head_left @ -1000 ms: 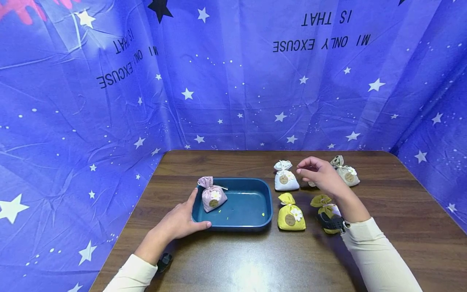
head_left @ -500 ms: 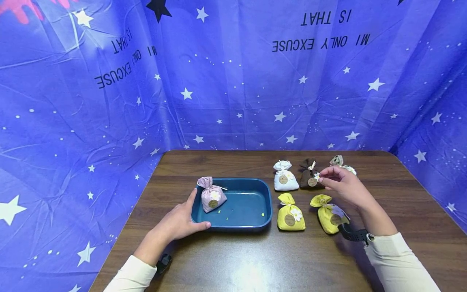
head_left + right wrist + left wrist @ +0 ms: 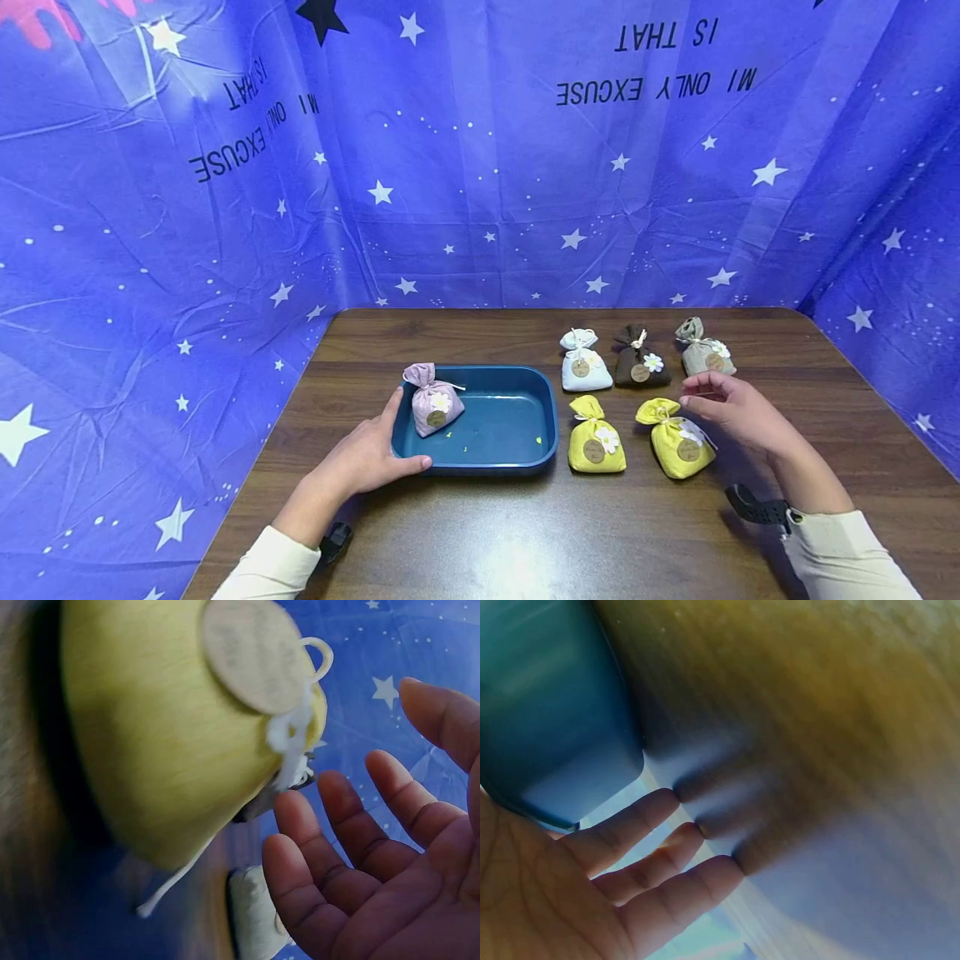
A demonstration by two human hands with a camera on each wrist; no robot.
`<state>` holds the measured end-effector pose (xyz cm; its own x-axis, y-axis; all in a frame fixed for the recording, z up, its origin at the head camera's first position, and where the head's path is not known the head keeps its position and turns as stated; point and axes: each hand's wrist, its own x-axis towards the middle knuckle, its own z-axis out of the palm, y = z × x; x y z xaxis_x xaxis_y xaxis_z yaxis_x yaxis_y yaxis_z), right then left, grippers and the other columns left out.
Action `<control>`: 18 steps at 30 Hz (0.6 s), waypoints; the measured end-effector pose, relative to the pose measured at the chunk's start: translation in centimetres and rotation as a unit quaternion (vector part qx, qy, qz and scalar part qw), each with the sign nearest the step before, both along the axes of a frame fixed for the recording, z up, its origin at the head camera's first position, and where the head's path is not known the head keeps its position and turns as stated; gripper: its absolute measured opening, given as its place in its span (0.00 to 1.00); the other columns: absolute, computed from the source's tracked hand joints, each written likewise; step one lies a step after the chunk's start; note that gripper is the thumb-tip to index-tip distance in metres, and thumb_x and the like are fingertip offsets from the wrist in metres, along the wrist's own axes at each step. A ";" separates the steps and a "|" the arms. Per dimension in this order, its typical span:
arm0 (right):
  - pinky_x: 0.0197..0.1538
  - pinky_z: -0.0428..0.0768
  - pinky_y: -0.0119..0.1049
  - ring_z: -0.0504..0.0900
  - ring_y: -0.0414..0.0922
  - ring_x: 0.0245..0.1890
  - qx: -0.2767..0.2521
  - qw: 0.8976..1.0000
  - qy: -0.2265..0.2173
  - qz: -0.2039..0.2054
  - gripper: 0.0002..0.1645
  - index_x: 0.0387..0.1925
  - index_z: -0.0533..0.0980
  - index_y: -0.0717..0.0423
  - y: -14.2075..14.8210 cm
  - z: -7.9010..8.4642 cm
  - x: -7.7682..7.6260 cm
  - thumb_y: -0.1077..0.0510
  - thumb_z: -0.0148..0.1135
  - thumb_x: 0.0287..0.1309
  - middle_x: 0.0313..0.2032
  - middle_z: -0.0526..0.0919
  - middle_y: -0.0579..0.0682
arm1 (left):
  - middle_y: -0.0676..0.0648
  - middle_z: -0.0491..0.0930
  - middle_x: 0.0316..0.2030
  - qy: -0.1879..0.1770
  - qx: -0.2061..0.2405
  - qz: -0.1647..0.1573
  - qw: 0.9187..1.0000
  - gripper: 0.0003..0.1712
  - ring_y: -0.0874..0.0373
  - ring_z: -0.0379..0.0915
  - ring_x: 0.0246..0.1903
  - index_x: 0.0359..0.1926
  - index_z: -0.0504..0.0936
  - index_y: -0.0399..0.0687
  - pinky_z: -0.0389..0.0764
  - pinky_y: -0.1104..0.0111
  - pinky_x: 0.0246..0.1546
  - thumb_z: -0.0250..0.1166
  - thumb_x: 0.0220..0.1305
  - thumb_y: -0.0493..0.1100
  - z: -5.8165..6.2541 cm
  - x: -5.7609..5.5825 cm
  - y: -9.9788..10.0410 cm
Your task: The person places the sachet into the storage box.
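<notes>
Left hand [image 3: 371, 452] splayed against tray [image 3: 491, 469], right hand [image 3: 742, 414] empty, I'd neck-pinch the probably squishy yellow bag [image 3: 672, 457] nearer the table's [image 3: 847, 417] right edge.

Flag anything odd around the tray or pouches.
Yellowish specks dot the floor of the teal tray, stray against its plain surface; debris or marks, can't tell. The rightmost yellow pouch sits askew, its neck leaning left.

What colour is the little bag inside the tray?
The bag is pale pinkish purple, best seen in the head view.
</notes>
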<state>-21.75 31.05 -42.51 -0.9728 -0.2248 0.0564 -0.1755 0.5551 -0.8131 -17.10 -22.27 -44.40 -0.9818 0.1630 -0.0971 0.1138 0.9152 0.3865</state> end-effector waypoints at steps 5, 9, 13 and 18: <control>0.38 0.80 0.37 0.77 0.34 0.37 0.003 0.999 -0.042 -0.003 0.24 0.54 0.71 0.73 0.4 -0.7 0.6 0.59 0.63 0.65 0.42 0.82 0.55 | 0.27 0.72 0.60 -0.001 0.002 0.002 1.000 0.73 0.36 0.72 0.58 0.79 0.41 0.45 0.72 0.45 0.57 0.69 0.46 0.76 -0.1 0.0 -0.1; 0.34 0.79 0.37 0.77 0.36 0.34 -0.011 0.998 -0.059 0.011 0.23 0.54 0.71 0.73 0.7 -1.2 1.1 0.60 0.63 0.65 0.42 0.82 0.54 | 0.27 0.73 0.59 0.001 0.003 0.003 1.000 0.73 0.36 0.72 0.58 0.79 0.41 0.45 0.72 0.45 0.56 0.69 0.46 0.76 -0.1 0.0 -0.1; 0.32 0.78 0.36 0.77 0.36 0.34 -0.009 0.998 -0.064 0.029 0.22 0.53 0.72 0.74 0.9 -1.5 1.3 0.61 0.63 0.65 0.42 0.82 0.55 | 0.27 0.73 0.59 0.002 0.001 0.003 1.000 0.73 0.35 0.72 0.58 0.79 0.41 0.45 0.72 0.45 0.56 0.69 0.46 0.76 -0.1 0.0 0.0; 0.34 0.77 0.37 0.76 0.38 0.36 0.012 0.995 -0.090 0.028 0.24 0.55 0.71 0.72 0.9 -1.9 1.5 0.58 0.63 0.65 0.43 0.81 0.56 | 0.27 0.73 0.60 -0.003 0.001 0.005 1.000 0.74 0.36 0.72 0.58 0.79 0.41 0.46 0.72 0.45 0.57 0.69 0.46 0.77 0.0 0.1 0.0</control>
